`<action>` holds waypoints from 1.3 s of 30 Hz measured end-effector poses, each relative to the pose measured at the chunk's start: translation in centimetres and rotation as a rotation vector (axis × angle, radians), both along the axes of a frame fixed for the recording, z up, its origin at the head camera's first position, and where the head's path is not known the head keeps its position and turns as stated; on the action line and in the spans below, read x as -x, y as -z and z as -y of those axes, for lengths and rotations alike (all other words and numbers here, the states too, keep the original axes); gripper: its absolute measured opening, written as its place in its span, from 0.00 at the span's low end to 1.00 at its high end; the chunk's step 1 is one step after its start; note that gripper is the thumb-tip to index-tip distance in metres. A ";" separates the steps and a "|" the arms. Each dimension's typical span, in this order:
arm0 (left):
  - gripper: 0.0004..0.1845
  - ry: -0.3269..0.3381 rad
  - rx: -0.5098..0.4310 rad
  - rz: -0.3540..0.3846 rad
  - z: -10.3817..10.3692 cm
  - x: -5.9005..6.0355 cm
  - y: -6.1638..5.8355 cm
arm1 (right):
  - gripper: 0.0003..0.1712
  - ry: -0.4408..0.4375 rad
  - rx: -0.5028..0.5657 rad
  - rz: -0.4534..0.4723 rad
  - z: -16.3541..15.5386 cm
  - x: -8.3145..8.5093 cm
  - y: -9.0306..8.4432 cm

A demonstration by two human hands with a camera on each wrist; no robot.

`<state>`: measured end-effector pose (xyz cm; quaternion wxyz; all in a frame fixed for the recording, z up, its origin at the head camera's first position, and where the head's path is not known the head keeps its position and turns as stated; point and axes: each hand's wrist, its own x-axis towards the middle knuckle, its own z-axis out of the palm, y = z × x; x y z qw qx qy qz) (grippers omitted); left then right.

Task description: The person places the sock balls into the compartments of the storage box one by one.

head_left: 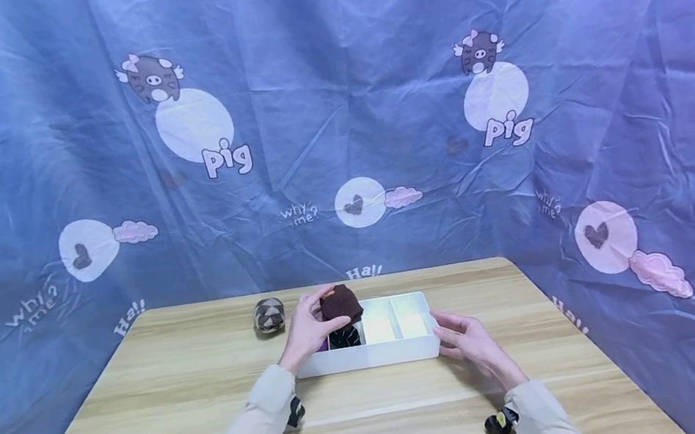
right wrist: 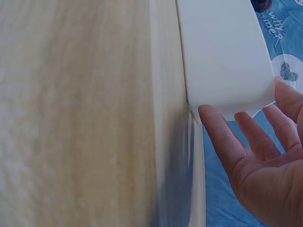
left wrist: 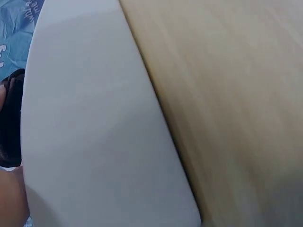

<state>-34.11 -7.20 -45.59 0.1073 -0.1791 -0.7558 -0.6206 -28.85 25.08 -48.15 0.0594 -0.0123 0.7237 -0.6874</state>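
Note:
My left hand (head_left: 306,335) pinches a dark brown rolled-up cloth bundle (head_left: 341,305), sock-like with a small orange mark, between thumb and fingers over the white divided box (head_left: 367,356). In the left wrist view the dark bundle (left wrist: 12,123) shows at the left edge, beside the box's long wall. A black bundle with white lines (head_left: 344,337) sits in the compartment below it, and a bit of purple cloth (head_left: 323,346) shows further left, mostly behind the hand. At the box's right end, my right hand (head_left: 468,341) rests its loosely extended fingertips (right wrist: 207,113) against the wall.
A grey checked cloth ball (head_left: 269,315) lies on the wooden table (head_left: 180,403), left of the box near the back. Behind the table hangs a blue printed curtain (head_left: 331,100). The two right-hand compartments show their white floors.

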 end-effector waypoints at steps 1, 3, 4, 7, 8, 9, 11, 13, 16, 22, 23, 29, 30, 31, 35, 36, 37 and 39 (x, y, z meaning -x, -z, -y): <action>0.37 0.010 -0.003 0.004 -0.3 0.0 0.1 | 0.32 0.000 -0.003 -0.001 0.0 0.0 0.0; 0.37 0.029 -0.006 0.010 -0.8 -0.1 0.3 | 0.32 0.000 -0.007 0.001 0.0 0.1 0.1; 0.37 0.036 -0.003 0.014 -1.1 -0.1 0.4 | 0.32 0.002 -0.006 0.003 0.0 0.1 0.1; 0.36 0.032 0.040 0.001 -1.7 -0.2 0.7 | 0.32 -0.004 -0.009 0.000 0.0 0.2 0.1; 0.35 0.032 0.047 -0.002 -1.9 -0.2 0.7 | 0.32 -0.003 -0.006 0.000 0.0 0.2 0.1; 0.35 0.033 0.054 -0.007 -2.0 -0.2 0.7 | 0.32 -0.002 -0.006 0.001 0.0 0.2 0.0; 0.34 0.034 0.074 -0.020 -2.3 -0.2 0.6 | 0.32 -0.003 -0.005 0.001 0.0 0.2 -0.1; 0.33 0.039 0.082 -0.024 -2.6 -0.1 0.5 | 0.32 -0.004 -0.005 0.003 0.0 0.1 -0.2; 0.33 0.033 0.108 -0.035 -3.1 0.0 0.2 | 0.32 -0.005 -0.002 0.003 0.0 0.2 -0.3; 0.31 0.049 0.139 -0.065 -4.1 0.2 0.4 | 0.32 0.001 0.002 0.002 0.1 0.5 -0.1; 0.31 0.049 0.144 -0.069 -4.2 0.2 0.4 | 0.32 0.001 0.001 0.001 0.2 0.5 -0.1; 0.30 0.011 0.210 -0.088 -4.7 0.3 0.9 | 0.32 0.012 0.000 0.001 0.1 0.3 0.1; 0.30 0.005 0.226 -0.096 -4.7 0.3 1.0 | 0.32 0.015 0.000 0.004 0.0 0.3 0.2; 0.30 -0.001 0.241 -0.106 -4.8 0.2 1.0 | 0.33 0.014 -0.002 0.003 0.0 0.3 0.2; 0.28 0.005 0.280 -0.154 -4.9 0.1 1.1 | 0.32 0.026 0.005 0.008 0.0 0.3 0.3; 0.28 0.004 0.292 -0.168 -4.9 0.1 1.2 | 0.32 0.025 0.004 0.008 0.0 0.3 0.3; 0.27 0.006 0.301 -0.179 -4.9 0.1 1.3 | 0.32 0.024 0.006 0.008 0.0 0.4 0.4; 0.27 0.009 0.314 -0.192 -5.0 0.1 1.5 | 0.32 0.021 0.005 0.010 -0.1 0.4 0.5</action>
